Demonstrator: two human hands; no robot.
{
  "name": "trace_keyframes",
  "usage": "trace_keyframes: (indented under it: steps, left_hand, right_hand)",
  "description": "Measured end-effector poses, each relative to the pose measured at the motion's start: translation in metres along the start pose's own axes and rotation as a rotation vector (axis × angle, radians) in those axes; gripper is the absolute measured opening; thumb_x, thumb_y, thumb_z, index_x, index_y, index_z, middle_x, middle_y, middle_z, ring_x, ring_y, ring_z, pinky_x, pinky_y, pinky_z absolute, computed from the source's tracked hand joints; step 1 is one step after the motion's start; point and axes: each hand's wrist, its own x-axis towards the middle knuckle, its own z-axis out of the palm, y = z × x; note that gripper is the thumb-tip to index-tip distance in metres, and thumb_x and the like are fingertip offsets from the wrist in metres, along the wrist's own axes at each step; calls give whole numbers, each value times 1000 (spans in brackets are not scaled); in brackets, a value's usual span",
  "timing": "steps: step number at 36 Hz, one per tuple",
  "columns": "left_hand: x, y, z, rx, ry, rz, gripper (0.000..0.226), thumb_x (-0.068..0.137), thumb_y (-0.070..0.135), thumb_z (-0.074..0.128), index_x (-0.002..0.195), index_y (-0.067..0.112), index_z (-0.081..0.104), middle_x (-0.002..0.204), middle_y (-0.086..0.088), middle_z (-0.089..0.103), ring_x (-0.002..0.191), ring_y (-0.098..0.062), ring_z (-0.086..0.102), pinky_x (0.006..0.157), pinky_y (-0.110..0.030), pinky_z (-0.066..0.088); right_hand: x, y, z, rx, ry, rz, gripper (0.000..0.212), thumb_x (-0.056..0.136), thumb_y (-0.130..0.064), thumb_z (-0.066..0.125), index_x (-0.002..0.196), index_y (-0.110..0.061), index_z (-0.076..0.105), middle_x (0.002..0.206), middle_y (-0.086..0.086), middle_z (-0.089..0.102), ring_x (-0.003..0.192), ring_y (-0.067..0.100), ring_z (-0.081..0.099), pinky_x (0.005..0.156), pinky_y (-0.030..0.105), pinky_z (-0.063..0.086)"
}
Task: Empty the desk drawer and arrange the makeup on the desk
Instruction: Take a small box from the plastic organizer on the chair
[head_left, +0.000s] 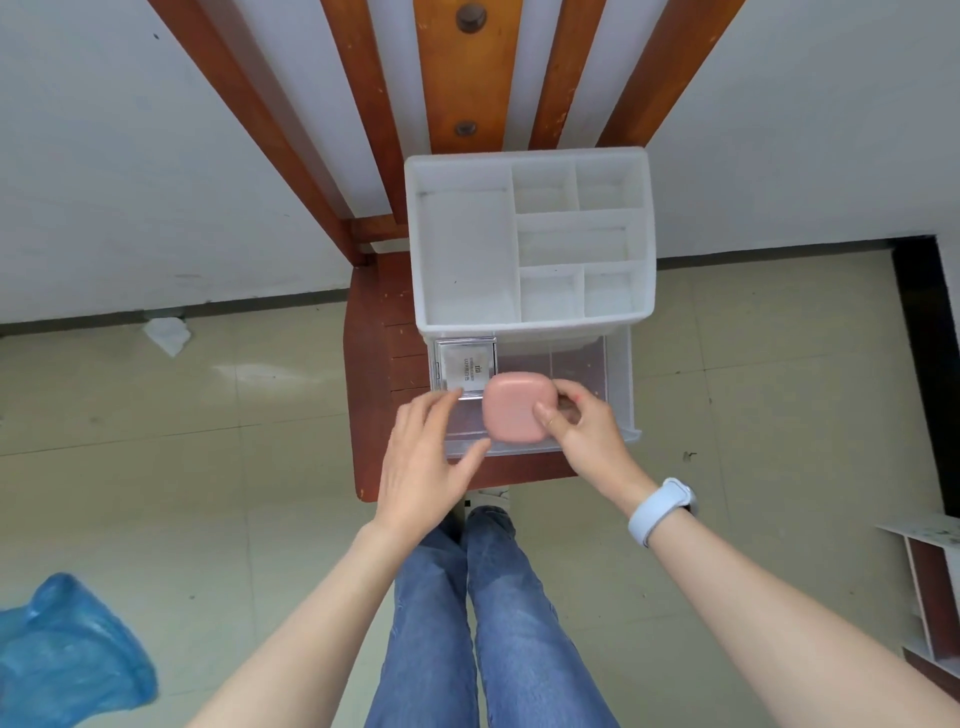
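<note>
A white plastic organizer (530, 317) with several bare top compartments stands on a red-brown wooden chair seat (371, 384). Its clear drawer (621, 410) is pulled out toward me. My right hand (587, 431) grips a pink rounded compact (514, 408) over the drawer, thumb on its lid. My left hand (428, 457) hovers with straight fingers at the drawer's front left, fingertips near a clear boxed item with a white label (465, 366) lying at the drawer's back left.
The chair's slatted back (462, 78) rises behind the organizer against a white wall. A crumpled white paper (169, 335) lies on the floor at left, a blue plastic bag (67, 654) at bottom left, a small shelf (935, 587) at right.
</note>
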Motion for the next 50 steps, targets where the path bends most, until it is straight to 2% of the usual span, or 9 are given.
trace_keyframes:
  steps: [8,16,20,23,27,31,38,45,50]
  left_hand:
    - [11,5,-15,-718,61,-319,31,88,18,62,119,16,56,112,4,64,100,-1,60,79,-11,46]
    - [5,-25,-28,-1083,165,-673,12,95,18,51,101,15,60,97,-1,64,92,-14,58,84,-29,47]
    - [4,-35,-24,-1082,13,-680,24,97,22,46,112,9,59,103,-8,64,91,-16,60,79,-26,49]
    - [5,-34,-21,-1109,-93,-667,33,99,28,42,122,10,56,110,-8,64,98,-19,60,85,-29,48]
    - [5,-35,-20,-1136,-117,-669,37,99,31,39,127,11,53,116,-7,63,104,-19,59,88,-30,47]
    - [4,-36,-18,-1140,-103,-675,33,98,31,41,124,12,53,111,-5,63,98,-16,61,79,-26,48]
    - [3,-33,-20,-1116,106,-734,17,98,26,45,112,19,52,114,-5,58,101,-17,58,76,-32,54]
    - [-4,-26,-24,-1097,87,-619,20,96,35,47,115,34,52,118,7,56,102,-11,57,75,-35,54]
    - [-9,-14,-25,-1087,11,-557,50,76,52,61,120,30,51,123,1,61,108,-17,62,81,-37,53]
  right_hand:
    - [-7,-25,21,162,-210,10,36,95,-19,50,131,-13,51,118,1,60,103,9,59,82,19,53]
    - [35,-31,55,-123,60,178,35,94,-10,43,126,1,50,126,15,55,93,24,56,77,18,43]
    - [42,-33,72,-121,78,241,22,90,-13,47,108,-5,57,113,14,48,99,32,54,93,39,43]
    - [42,-32,71,-55,112,258,7,90,-17,52,96,-13,54,107,6,38,93,25,49,91,31,40]
    - [37,-29,66,27,109,264,38,89,-25,59,120,-5,47,115,3,40,99,16,47,92,28,40]
    - [32,-28,63,121,61,255,30,89,-17,60,113,-12,42,100,0,51,82,8,51,74,26,44]
    - [11,-23,44,192,157,219,30,94,-11,51,123,-10,45,95,-7,52,83,-5,50,58,-2,38]
    - [-26,-29,36,301,14,171,19,94,-12,53,111,-19,52,109,0,64,102,11,60,90,25,48]
    - [-35,-38,57,218,-66,70,19,90,-12,59,100,-28,57,102,-8,59,86,-5,58,78,9,48]
